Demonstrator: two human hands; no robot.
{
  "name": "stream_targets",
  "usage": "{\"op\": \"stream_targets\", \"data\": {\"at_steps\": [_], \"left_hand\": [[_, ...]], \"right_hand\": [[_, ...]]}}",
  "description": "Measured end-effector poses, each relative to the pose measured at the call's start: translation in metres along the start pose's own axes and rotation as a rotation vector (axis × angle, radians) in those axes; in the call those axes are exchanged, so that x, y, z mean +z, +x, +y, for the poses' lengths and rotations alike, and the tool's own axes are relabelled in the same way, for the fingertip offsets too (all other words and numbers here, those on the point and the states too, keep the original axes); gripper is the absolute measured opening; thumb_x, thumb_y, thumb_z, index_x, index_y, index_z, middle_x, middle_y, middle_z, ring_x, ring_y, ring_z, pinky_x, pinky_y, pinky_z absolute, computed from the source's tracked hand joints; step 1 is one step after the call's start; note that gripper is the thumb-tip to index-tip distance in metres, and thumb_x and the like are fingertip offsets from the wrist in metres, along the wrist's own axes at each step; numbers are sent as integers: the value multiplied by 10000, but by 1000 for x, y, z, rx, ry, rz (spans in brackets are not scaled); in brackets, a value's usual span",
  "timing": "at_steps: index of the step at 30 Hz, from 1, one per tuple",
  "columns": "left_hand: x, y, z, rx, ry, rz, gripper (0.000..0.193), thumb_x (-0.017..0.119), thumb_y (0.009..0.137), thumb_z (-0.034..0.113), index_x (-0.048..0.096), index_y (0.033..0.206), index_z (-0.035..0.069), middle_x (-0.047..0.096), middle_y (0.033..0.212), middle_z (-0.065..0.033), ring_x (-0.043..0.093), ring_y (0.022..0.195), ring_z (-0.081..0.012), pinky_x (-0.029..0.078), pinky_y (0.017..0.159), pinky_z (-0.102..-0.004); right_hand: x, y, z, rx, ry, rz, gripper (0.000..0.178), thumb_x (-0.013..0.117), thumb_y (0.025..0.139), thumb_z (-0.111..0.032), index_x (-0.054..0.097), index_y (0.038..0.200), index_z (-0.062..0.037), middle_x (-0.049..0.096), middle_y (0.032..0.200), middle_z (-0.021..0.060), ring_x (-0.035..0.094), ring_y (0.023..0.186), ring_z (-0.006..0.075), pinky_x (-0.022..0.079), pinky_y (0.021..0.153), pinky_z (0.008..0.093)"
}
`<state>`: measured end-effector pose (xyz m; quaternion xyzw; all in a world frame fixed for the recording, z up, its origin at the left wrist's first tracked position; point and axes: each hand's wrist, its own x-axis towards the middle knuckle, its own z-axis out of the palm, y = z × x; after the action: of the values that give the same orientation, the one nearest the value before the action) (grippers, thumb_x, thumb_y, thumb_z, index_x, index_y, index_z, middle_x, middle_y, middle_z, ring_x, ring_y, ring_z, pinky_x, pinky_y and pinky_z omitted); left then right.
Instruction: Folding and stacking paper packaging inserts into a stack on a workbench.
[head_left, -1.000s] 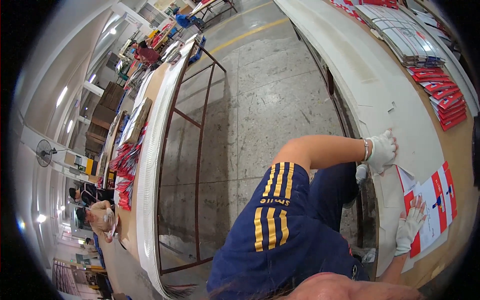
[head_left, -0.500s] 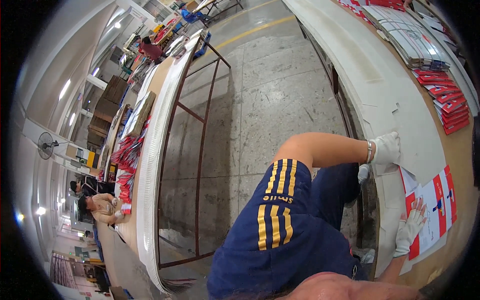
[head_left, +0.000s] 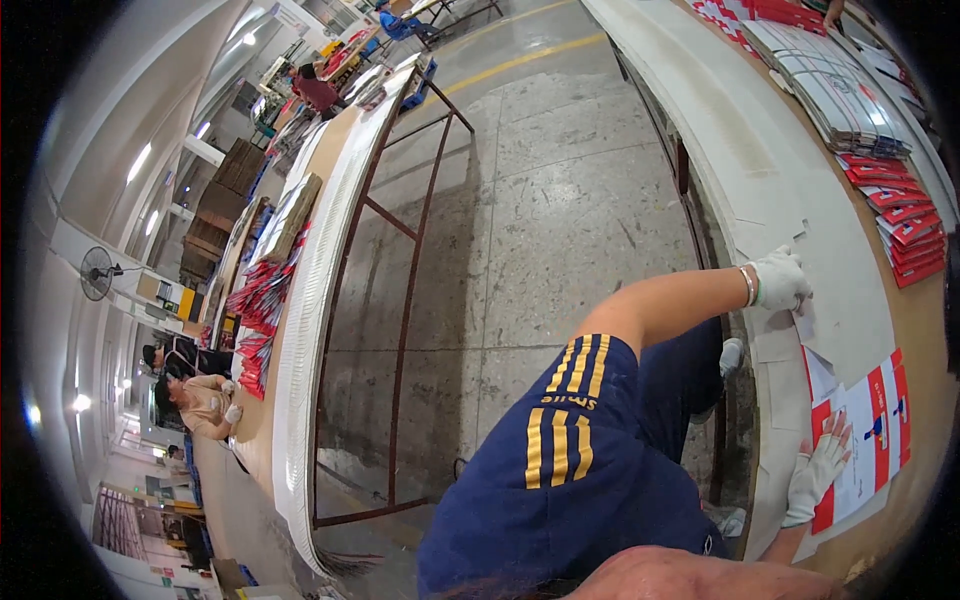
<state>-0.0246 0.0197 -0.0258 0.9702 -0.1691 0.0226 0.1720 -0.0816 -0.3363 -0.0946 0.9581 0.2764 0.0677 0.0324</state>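
Both my hands wear white gloves and are over the worktable on the right. My left hand (head_left: 780,280) is bent over the row of overlapping pale card sheets (head_left: 782,355), its fingers curled downward. Whatever those fingers grip is hidden or too small to make out. Lower down, my right hand (head_left: 818,468) lies flat with fingers spread, on the near part of a red and white printed card piece (head_left: 868,440). The printed piece rests on the pale sheets and brown board, with a white flap at its upper corner.
Red and white folded packs (head_left: 908,225) lie beyond my left hand, below a tied stack of flat white pieces (head_left: 825,85). Across the aisle, another long table (head_left: 310,290) carries red packs. A person (head_left: 205,405) works there. Metal legs stand under both tables.
My left hand has shifted slightly up along the pale sheets, and its fingers look more curled. My right hand stays flat on the printed piece. The whole view has shifted a little.
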Motion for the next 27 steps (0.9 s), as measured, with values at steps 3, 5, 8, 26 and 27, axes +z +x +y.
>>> {"op": "stream_targets", "data": {"at_steps": [3, 5, 8, 26, 27], "left_hand": [[0, 2, 15, -178, -118, 71, 636, 725, 648, 327, 567, 1227, 115, 527, 1187, -186, 464, 1082, -344, 383, 893, -402], [6, -4, 24, -313, -144, 216, 775, 760, 618, 334, 500, 1302, 78, 446, 1308, -240, 425, 1157, -388, 375, 938, -417], [25, 0, 35, -493, -291, 436, 995, 815, 561, 323, 347, 1394, 41, 245, 1446, -266, 275, 1312, -417, 283, 1066, -437], [58, 30, 62, -4, -487, 316, 494, 587, 826, 69, 424, 1280, -38, 498, 1263, -240, 544, 1107, -342, 458, 862, -384], [57, 30, 64, 164, -420, 283, 592, 590, 801, 54, 351, 1339, -17, 412, 1342, -234, 468, 1189, -366, 434, 920, -381]], "right_hand": [[3, -2, 1, 1, 9, 25, 642, 465, 912, -290, 214, 1480, -126, 160, 1555, 48, 101, 1438, 250, 52, 1130, 502], [8, -2, 0, -54, -2, 129, 651, 463, 915, -318, 200, 1488, -157, 151, 1558, 24, 98, 1439, 251, 57, 1131, 492], [-1, -8, -3, 11, 16, 44, 647, 457, 915, -336, 211, 1483, -149, 167, 1554, 24, 105, 1437, 250, 68, 1131, 492], [-54, -12, 14, -107, 147, -14, 581, 485, 845, -117, 354, 1411, -134, 307, 1485, 88, 299, 1362, 299, 214, 1069, 568], [-54, -12, 14, -104, 140, 50, 608, 448, 824, -48, 342, 1416, -134, 328, 1475, 78, 334, 1346, 281, 255, 1048, 564]]}}
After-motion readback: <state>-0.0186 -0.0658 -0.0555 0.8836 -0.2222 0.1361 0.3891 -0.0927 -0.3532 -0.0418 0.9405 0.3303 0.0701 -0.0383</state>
